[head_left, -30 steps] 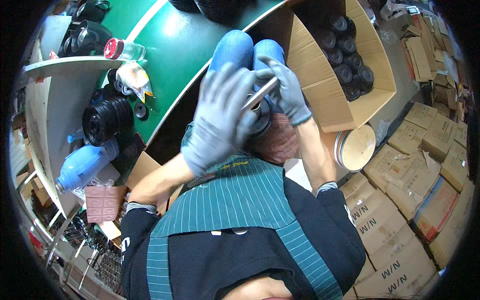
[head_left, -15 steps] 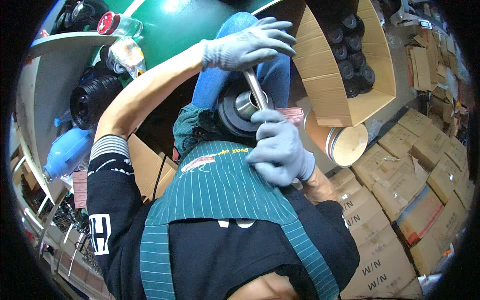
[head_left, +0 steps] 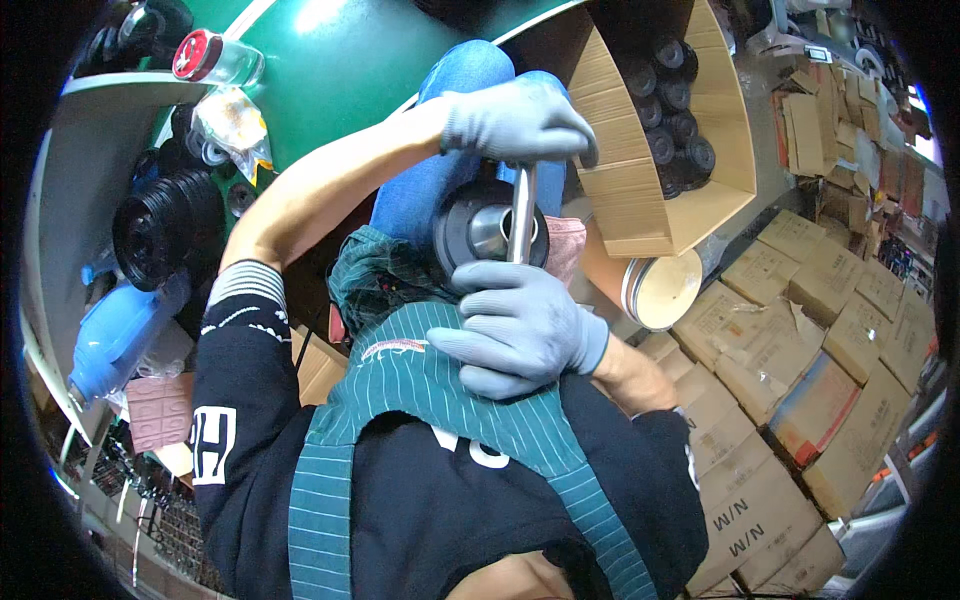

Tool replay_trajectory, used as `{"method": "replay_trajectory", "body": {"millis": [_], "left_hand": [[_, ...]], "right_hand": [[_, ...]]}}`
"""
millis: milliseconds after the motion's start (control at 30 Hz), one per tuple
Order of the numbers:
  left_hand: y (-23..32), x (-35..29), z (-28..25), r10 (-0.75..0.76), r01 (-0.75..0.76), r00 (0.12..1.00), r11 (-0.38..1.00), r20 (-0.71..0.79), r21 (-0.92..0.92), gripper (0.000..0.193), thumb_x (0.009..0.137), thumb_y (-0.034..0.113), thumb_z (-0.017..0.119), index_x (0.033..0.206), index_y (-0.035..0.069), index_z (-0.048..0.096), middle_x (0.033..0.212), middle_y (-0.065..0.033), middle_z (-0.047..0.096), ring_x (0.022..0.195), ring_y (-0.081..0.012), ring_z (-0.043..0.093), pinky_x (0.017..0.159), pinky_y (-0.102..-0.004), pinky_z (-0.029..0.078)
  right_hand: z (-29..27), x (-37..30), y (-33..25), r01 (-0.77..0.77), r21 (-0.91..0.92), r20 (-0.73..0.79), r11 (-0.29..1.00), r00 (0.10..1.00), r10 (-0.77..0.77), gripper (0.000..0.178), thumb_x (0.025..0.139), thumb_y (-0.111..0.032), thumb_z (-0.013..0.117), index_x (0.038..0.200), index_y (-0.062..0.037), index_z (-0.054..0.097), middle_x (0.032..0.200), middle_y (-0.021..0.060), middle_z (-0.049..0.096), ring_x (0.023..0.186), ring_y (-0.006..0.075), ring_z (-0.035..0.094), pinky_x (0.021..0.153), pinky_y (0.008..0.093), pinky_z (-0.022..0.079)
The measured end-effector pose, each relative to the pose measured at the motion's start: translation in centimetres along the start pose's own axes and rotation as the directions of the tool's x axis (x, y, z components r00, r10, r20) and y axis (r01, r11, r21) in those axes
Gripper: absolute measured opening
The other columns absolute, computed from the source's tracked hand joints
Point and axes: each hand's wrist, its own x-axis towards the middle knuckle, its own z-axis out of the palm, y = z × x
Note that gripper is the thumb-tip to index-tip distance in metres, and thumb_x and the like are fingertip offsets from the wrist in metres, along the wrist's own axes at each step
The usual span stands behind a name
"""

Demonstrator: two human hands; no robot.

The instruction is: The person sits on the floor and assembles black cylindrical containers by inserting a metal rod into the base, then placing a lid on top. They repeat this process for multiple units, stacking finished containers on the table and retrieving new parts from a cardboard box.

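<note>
A black round wheel-like part (head_left: pixel 455 228) with a shiny metal sleeve (head_left: pixel 488 232) at its centre rests in my lap, between my jeans and the striped green apron. A silver metal bar (head_left: pixel 522 212) stands across its right side. Over the bar's far end my gloved left hand (head_left: pixel 525 122) is closed, its fingers bent down and hiding that end. My gloved right hand (head_left: pixel 525 335) lies at the near end, fingers curled over it; the forefinger side touches the wheel-like part's near rim. What lies beneath the palm is hidden.
An open carton (head_left: pixel 625 185) of black round parts stands at the far right, beside a round tub (head_left: pixel 668 288). Flattened cartons (head_left: pixel 760 350) cover the right. On the left are stacked black discs (head_left: pixel 160 225), a blue bottle-like object (head_left: pixel 125 320) and a red-lidded jar (head_left: pixel 215 58).
My left hand went from spread fingers to bent fingers over the bar's end. The bar swung more upright in view, and my right hand moved slightly left and nearer me.
</note>
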Motion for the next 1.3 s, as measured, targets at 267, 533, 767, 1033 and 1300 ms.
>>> {"method": "replay_trajectory", "body": {"millis": [267,533,767,1033,1300], "left_hand": [[-7.3,-20.6,0.3,-0.524,0.195,0.504,0.844,-0.687,-0.500,0.044,0.113,0.043,0.058,0.124,0.006,0.078,0.079,0.0051,0.055,0.066,-0.0048,0.046,0.059,-0.0238,0.035],[-11.3,-23.5,5.3,-0.446,0.741,0.022,0.608,-0.895,-0.285,0.044,0.102,0.049,0.070,0.122,0.010,0.077,0.093,-0.0164,0.079,0.086,-0.0309,0.077,0.079,-0.0447,0.057],[-4.0,-23.2,6.5,0.078,0.644,0.324,0.712,-0.943,0.281,0.053,0.096,0.034,0.076,0.138,0.005,0.063,0.146,-0.0312,0.058,0.138,-0.0477,0.055,0.114,-0.0550,0.046],[0.3,-20.3,9.2,-0.028,-0.153,0.394,0.984,-0.919,-0.096,0.079,0.092,0.001,0.077,0.160,0.003,0.038,0.159,-0.0251,0.046,0.143,-0.0354,0.055,0.117,-0.0525,0.052],[0.7,-13.6,-18.4,0.333,0.572,0.060,0.761,-0.941,0.306,0.056,0.073,0.013,0.097,0.122,0.002,0.071,0.132,-0.0196,0.065,0.115,-0.0384,0.067,0.097,-0.0447,0.056]], "right_hand": [[1.2,-8.6,0.3,-0.757,0.091,-0.256,0.647,0.610,0.750,0.115,0.074,-0.044,0.096,0.165,-0.0031,0.040,0.173,0.0317,0.027,0.158,0.0465,0.035,0.128,0.0519,0.031],[3.4,-7.6,1.4,-0.729,0.014,-0.298,0.684,0.650,0.699,0.102,0.063,-0.042,0.103,0.148,-0.0038,0.063,0.167,0.0326,0.039,0.151,0.0454,0.047,0.125,0.0502,0.039],[-0.6,-6.2,0.5,-0.372,0.592,-0.625,0.714,0.348,0.699,0.086,0.087,-0.043,0.091,0.151,0.0037,0.058,0.158,0.0165,0.058,0.140,0.0269,0.060,0.122,0.0415,0.044],[0.9,-2.0,8.5,0.061,0.989,-0.150,0.137,0.467,0.872,0.068,0.114,-0.048,0.054,0.164,-0.0036,0.042,0.158,0.0115,0.057,0.142,0.0266,0.056,0.127,0.0440,0.035],[0.8,-6.6,14.4,-0.349,0.929,0.361,-0.121,0.785,0.504,0.088,0.108,-0.069,0.042,0.167,-0.0037,0.040,0.164,0.0213,0.051,0.155,0.0347,0.044,0.130,0.0572,0.030]]}}
